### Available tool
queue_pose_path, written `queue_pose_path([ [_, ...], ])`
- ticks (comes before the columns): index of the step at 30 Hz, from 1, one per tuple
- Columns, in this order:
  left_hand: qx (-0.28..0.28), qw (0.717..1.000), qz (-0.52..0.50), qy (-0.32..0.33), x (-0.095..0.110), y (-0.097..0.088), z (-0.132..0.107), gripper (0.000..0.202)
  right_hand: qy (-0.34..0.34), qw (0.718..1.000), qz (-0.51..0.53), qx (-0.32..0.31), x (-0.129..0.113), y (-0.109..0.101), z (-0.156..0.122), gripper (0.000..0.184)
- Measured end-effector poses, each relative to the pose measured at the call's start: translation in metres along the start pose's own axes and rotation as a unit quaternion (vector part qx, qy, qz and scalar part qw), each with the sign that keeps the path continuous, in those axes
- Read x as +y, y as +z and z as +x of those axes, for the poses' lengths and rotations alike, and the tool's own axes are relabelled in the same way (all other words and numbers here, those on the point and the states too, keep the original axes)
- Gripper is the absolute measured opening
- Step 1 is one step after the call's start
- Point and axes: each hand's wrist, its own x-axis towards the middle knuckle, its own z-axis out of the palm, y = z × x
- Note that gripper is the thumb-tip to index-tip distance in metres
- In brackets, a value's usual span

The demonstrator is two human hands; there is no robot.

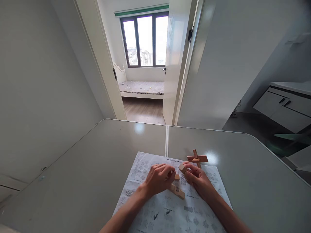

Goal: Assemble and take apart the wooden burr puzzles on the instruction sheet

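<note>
My left hand [159,178] is curled over a printed instruction sheet [170,207], its fingers closed on a small wooden puzzle piece [177,177]. My right hand [197,176] pinches another wooden block [181,168] just to the right, nearly touching the left hand's piece. A notched wooden bar [178,191] lies on the sheet under and between the wrists. A cross-shaped assembly of wooden pieces [196,159] stands on the sheet's far right corner, just beyond my right hand.
The sheet lies on a grey glossy table [85,181] with a seam down the middle. Beyond the table, an open door [173,61] leads into a room with a bed and window. White cabinets [284,105] stand at right.
</note>
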Motion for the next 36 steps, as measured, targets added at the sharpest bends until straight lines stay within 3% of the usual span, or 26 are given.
queue_pose_path([
  [6,-0.061,0.995,0.005,-0.083,-0.01,-0.004,0.004,0.007,0.014,0.999,0.023,0.024,0.003,-0.003,0.002,0.033],
  [14,-0.16,0.98,-0.073,-0.094,-0.02,-0.009,0.003,0.03,0.033,0.998,0.039,0.038,-0.002,0.0,0.002,0.044],
  [19,-0.16,0.975,-0.109,-0.109,-0.025,-0.008,0.004,0.026,0.035,0.997,0.066,0.025,0.001,-0.003,0.003,0.039],
  [22,-0.145,0.965,-0.145,-0.162,-0.024,-0.008,0.006,0.026,0.037,0.996,0.08,0.029,0.006,-0.006,0.004,0.038],
  [26,-0.114,0.925,-0.245,-0.267,-0.024,-0.01,0.007,0.031,0.04,0.996,0.08,0.031,0.007,-0.007,0.004,0.04],
  [31,-0.072,0.871,-0.375,-0.31,-0.027,-0.005,0.009,0.045,0.041,0.995,0.075,0.049,0.002,-0.003,0.003,0.04],
  [36,-0.033,0.767,-0.543,-0.341,-0.035,0.006,0.007,0.05,0.028,0.996,0.058,0.058,-0.003,0.002,0.003,0.041],
])
